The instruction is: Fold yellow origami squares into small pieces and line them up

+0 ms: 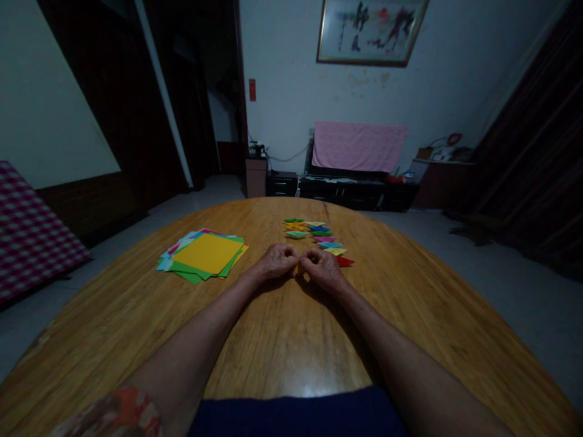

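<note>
My left hand [279,261] and my right hand [320,266] meet above the middle of the table, fingers closed in a pinch. Between the fingertips shows a small piece of orange-yellow folded paper [297,267], mostly covered by the fingers. Just beyond the hands lie several small folded paper boats in two rows, among them a pale green boat [297,234], a blue boat [319,229] and a yellow boat [336,250]. A red boat [345,261] sits right beside my right hand, partly behind it.
A loose stack of coloured paper squares [207,254], yellow on top, lies left of my hands on the round wooden table [273,340]. Past the far edge stands a low black cabinet [341,191] with a pink cloth [359,145] above it. A checkered cloth [36,237] hangs at the left.
</note>
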A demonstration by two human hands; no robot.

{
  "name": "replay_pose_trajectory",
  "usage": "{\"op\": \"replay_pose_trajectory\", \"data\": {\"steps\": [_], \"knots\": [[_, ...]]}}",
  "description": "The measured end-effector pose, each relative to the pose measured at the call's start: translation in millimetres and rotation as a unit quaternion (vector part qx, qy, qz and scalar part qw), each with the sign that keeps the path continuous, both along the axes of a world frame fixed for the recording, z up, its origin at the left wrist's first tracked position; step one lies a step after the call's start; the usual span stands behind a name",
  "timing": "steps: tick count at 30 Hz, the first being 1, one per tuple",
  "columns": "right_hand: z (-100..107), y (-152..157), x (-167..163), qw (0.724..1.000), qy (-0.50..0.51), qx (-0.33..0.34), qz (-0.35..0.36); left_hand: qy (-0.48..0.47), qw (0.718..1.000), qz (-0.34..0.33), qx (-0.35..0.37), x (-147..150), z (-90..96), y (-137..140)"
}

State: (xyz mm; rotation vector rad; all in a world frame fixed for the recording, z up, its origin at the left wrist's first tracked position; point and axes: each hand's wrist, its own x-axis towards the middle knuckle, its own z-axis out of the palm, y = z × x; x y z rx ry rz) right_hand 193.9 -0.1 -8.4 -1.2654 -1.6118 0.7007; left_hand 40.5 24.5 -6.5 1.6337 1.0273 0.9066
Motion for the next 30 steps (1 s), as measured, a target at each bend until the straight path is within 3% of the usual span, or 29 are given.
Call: {"op": "replay_pose_trajectory", "data": {"steps": [8, 15, 22, 30], "knots": [[-3.2, 6.4, 6.0, 0.999, 0.022, 0.014, -0.023, -0.021, 1.000, 0.013, -0.007, -5.0, 4.8, 3.7], [-10.7, 15.2, 5.6, 0.994, 0.105, 0.016, -0.025, -0.102, 0.990, 0.094, -0.011, 5.3, 13.8, -3.1], [-12.0, 19.6, 4.9, 0.991, 0.127, -0.015, -0.044, -0.111, 0.988, 0.108, 0.022, 8.5, 6.6, 1.8], [-2.5, 10.9, 5.5, 0.988, 0.141, -0.061, 0.013, -0.138, 0.984, 0.113, 0.018, 10.2, 0.8, 5.0]]}}
